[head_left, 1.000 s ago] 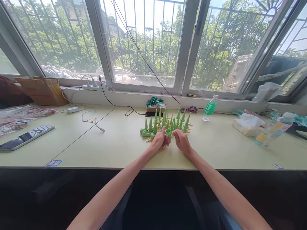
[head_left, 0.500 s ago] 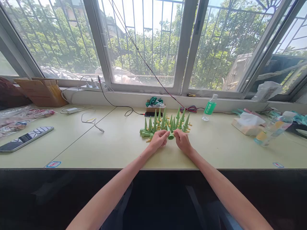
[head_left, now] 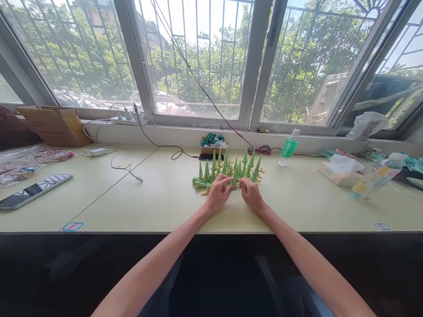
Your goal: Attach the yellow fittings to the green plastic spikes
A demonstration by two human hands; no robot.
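Head: left fingers (head_left: 226,180) slightly parted, right fingers (head_left: 244,183) pinching green spike (head_left: 234,179).

I can't make out the base of the green spike (head_left: 234,178) properly, since the left hand's thumb (head_left: 228,189) covers part of it, and I can't tell how firmly that hand has it. The right hand (head_left: 252,194) curls over most of the small yellow piece (head_left: 239,186), hiding its far end from me. The cluster of spikes (head_left: 213,169) overlaps too much for me to count, and it blocks part of the black phone (head_left: 206,156). My feed leaves the bottle label (head_left: 288,149) unreadable. The left edge crops a dark red thing (head_left: 7,127) I can't identify.
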